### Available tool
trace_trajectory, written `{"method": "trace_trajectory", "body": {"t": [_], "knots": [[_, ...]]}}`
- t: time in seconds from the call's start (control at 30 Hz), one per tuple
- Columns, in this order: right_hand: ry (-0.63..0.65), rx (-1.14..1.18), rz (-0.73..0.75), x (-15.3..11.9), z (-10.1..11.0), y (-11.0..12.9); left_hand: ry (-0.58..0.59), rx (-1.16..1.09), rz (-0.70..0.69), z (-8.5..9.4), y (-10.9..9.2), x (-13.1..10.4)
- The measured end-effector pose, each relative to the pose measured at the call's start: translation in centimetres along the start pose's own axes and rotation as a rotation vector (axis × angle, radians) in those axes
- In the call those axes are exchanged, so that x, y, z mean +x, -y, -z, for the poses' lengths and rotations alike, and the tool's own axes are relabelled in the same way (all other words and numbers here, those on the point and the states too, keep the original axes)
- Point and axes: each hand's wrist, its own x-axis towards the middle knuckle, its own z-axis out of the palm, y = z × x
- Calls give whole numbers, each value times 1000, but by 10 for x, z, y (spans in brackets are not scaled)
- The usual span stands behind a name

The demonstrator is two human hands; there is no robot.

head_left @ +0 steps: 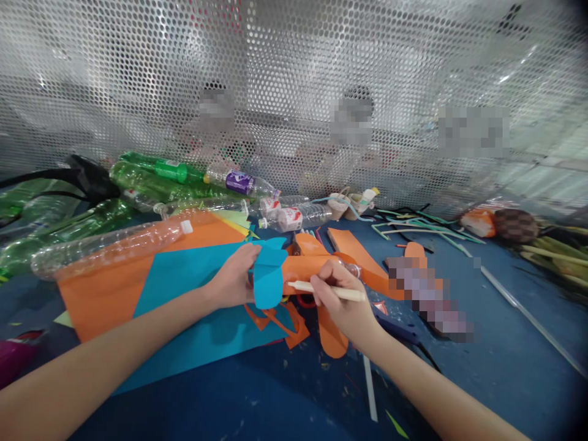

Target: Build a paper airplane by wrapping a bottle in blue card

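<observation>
My left hand [234, 278] is closed around the near-left end of a plastic bottle wrapped in orange paper [303, 266]. Blue paper flaps with rounded edges [269, 278] stand out at that end, and they hide some of my fingertips. In my right hand [342, 297] is a slim cream-coloured marker pen [346, 293], pinched in a writing grip. Its tip points left and meets or nearly meets the orange paper beside the blue flaps. Under the left forearm and hand lies a large blue sheet [179, 300], on top of an orange sheet [105, 288].
Clear and green plastic bottles [156, 177] lie along the back left. Orange paper scraps [289, 324] and a rounded orange strip [333, 334] lie near my hands. A dark blue tool handle [397, 327], a blurred-out phone-like object [429, 297] and green straws [427, 223] are to the right. Behind stands a perforated metal screen [294, 61].
</observation>
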Motion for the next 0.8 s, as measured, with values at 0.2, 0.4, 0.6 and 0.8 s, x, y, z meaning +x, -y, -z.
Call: {"method": "trace_trajectory", "body": {"t": [0.2,0.4,0.6,0.8], "knots": [[-4,-3,10,0,-1,0,0,-9,15,0,0,0],[12,3,-4,0,-1,-1,-1,-17,14,-1,0,-1],[15,-5,-11,0,0,0,-2,-37,13,-1,2,-3],[20,-38,-26,0,0,3,1,-19,-3,-1,2,-2]]}}
